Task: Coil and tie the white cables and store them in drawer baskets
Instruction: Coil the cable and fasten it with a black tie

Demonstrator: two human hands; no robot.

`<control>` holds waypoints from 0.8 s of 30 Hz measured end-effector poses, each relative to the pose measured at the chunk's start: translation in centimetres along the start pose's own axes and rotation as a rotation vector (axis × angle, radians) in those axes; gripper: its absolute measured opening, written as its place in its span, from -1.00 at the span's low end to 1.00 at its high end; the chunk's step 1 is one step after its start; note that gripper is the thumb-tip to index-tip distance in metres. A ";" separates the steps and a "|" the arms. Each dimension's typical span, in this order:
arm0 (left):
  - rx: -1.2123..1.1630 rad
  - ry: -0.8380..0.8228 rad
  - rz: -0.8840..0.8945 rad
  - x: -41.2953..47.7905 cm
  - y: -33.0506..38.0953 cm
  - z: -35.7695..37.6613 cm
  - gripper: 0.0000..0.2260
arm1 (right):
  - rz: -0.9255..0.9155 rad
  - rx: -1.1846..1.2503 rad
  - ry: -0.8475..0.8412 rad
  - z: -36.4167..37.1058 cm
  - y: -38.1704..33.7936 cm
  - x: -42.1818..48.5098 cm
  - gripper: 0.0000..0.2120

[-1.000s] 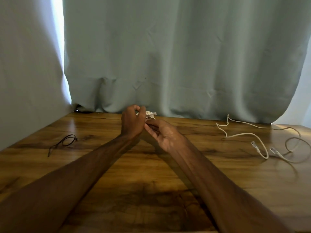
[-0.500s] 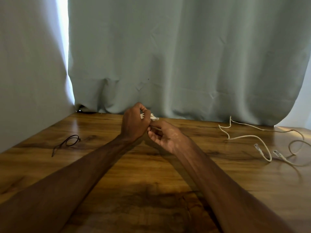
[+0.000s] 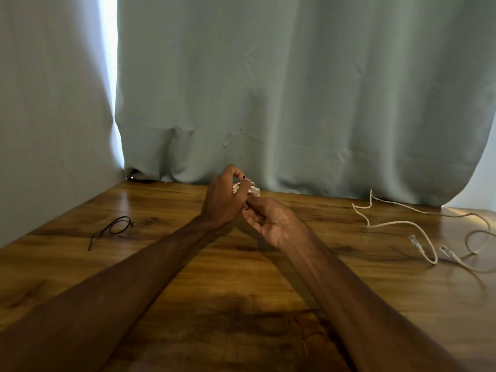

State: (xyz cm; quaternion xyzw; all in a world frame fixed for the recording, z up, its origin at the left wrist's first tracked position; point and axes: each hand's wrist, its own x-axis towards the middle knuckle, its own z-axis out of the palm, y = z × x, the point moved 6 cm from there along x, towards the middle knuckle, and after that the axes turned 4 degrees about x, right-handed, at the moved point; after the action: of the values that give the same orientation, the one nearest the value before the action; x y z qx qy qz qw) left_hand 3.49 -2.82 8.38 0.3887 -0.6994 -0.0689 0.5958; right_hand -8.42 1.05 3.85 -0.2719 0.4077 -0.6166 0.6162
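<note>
Left hand [image 3: 224, 201] clamps a coiled white cable [image 3: 248, 187] at twelve o'clock; right hand [image 3: 268, 221] pinches a dark tie [image 3: 245, 208]. A slackened clamp could let the coil spring loose.

Likely a home room: a wooden table [image 3: 241, 304] pushed against pale green curtains [image 3: 295, 89] covering a window.

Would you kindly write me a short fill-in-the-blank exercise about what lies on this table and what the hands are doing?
1. The left hand grips a coiled ____ cable.
2. The loose cable lies on the wooden table to the person's ____.
3. The black cable tie lies to the person's ____.
4. Behind the table hangs a ____.

Missing words: white; right; left; curtain
</note>
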 end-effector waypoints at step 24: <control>0.150 0.023 0.058 1.0 -0.7 -0.8 -0.75 | -0.074 0.038 -0.062 0.9 -0.3 -1.1 -0.84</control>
State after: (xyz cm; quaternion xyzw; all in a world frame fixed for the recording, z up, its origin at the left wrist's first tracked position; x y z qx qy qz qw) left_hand 4.53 -3.62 8.96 0.4124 -0.7066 0.0055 0.5750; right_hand -7.71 1.92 4.80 -0.2943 0.3662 -0.6378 0.6104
